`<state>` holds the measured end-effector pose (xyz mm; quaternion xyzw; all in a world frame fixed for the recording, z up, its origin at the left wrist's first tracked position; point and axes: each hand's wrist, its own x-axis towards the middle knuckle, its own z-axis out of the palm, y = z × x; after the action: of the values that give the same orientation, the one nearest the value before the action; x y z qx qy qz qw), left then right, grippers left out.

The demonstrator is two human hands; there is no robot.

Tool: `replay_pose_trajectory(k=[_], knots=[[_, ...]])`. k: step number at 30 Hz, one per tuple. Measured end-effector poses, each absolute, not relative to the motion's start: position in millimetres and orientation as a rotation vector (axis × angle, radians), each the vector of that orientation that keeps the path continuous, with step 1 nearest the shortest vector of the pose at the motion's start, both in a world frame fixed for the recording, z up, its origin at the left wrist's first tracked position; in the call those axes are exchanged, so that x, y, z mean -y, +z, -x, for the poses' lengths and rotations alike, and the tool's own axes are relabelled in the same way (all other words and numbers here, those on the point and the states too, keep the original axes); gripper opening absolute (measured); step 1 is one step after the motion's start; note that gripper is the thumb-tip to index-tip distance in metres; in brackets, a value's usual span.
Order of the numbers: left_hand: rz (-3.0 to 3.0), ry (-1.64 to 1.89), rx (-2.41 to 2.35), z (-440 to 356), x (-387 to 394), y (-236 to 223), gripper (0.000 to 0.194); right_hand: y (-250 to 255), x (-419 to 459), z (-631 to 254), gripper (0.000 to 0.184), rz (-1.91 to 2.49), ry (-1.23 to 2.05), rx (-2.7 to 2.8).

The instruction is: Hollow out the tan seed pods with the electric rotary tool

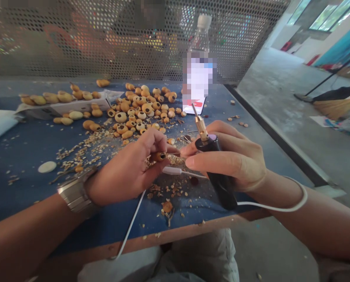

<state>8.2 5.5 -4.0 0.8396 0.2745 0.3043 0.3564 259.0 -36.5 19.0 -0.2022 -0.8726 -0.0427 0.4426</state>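
My left hand (134, 166) pinches a small dried gourd (157, 157) whose round cut hole shows a dark inside. Wrapped around a black corded rotary tool (217, 176) is my right hand (236, 158); the tool's brass chuck and thin bit point up and away from me. A thin brown stick-like piece runs between the fingertips of both hands, and what it is I cannot make out. Beyond my hands lies a heap of small gourds (145, 107), many with holes cut in them. Seeds and shell crumbs (89, 149) are strewn over the blue table (104, 219).
A lit phone (197, 86) leans against a clear bottle (200, 41) at the back. Several gourds rest on a white box (50, 111) at left. White cable (134, 219) crosses the table's front edge. A perforated metal screen (104, 43) stands behind.
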Motion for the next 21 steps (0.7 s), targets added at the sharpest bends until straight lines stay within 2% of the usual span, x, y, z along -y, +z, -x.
replay_pose_trajectory(k=[13, 21], knots=[[-1.932, 0.966, -0.632, -13.4, -9.3, -0.9, 0.016, 23.1, 40.8, -258.2, 0.028, 0.538, -0.183, 2.078], [-1.798, 1.028, -0.617, -15.0, -7.1, -1.3, 0.030, 22.1, 40.2, -255.2, 0.022, 0.514, -0.194, 2.046]])
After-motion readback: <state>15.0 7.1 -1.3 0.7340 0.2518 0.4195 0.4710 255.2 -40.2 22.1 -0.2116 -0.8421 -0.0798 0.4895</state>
